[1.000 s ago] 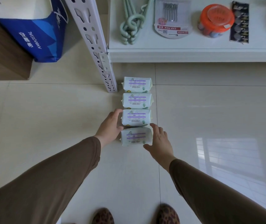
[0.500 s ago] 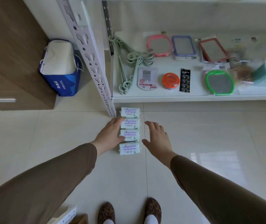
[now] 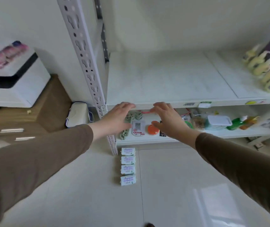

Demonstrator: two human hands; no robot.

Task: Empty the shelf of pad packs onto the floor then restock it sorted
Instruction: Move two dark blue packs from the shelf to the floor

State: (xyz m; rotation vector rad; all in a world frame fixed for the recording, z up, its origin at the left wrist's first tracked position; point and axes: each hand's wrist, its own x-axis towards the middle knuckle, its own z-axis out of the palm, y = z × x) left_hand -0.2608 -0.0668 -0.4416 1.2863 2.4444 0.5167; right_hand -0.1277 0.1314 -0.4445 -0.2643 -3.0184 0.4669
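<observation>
While both hands hang empty in front of the shelf, the left hand and right hand have their fingers spread and loose, holding nothing. Four pad packs lie in a row on the floor, beside the foot of the shelf post. They look light and soft, with slick wrappers, so pinching one across its short sides should hold best. That shelf board is bare on its left part, with a bag of yellow items far right.
</observation>
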